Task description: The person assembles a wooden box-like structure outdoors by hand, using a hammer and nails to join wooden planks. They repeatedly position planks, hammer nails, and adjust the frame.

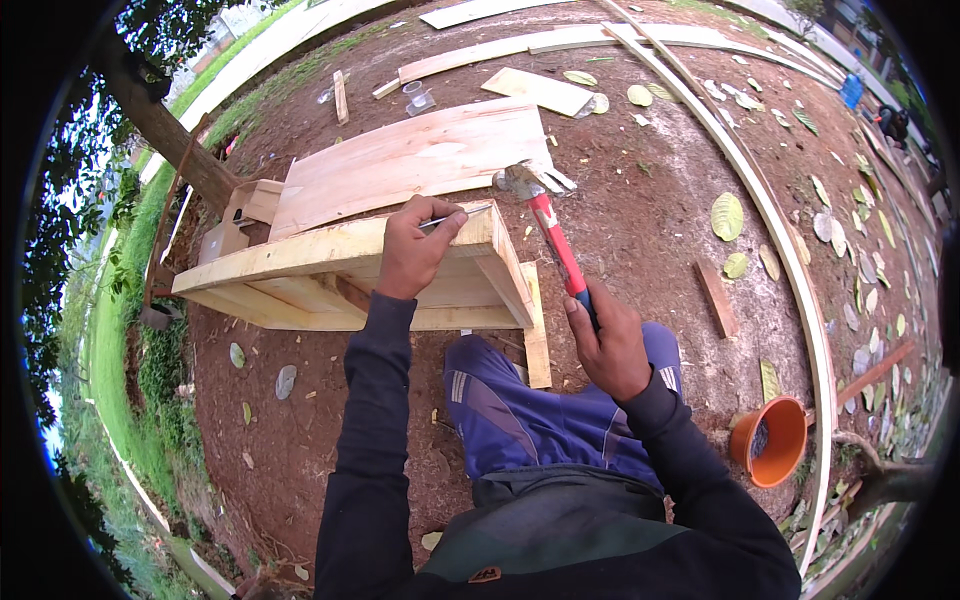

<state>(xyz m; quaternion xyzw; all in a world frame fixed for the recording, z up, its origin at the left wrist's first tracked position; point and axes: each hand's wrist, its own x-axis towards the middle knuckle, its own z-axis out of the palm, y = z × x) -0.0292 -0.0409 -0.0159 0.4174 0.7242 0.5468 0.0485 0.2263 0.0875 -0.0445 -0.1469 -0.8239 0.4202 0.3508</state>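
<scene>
A wooden box frame of pale boards stands on its edge in front of my knees. My left hand rests on its upper board, thumb and fingers closed in a pinch on a thin metal nail near the right corner. The nail lies close along the board; whether its point is in the wood I cannot tell. My right hand grips the dark lower handle of a claw hammer with a red shaft. Its steel head is raised just right of the frame's corner, apart from the nail.
A wide plywood panel leans behind the frame. Long planks run along the right and far side. An orange bucket with small grey pieces inside stands at lower right. A short wood offcut and leaves lie on the soil.
</scene>
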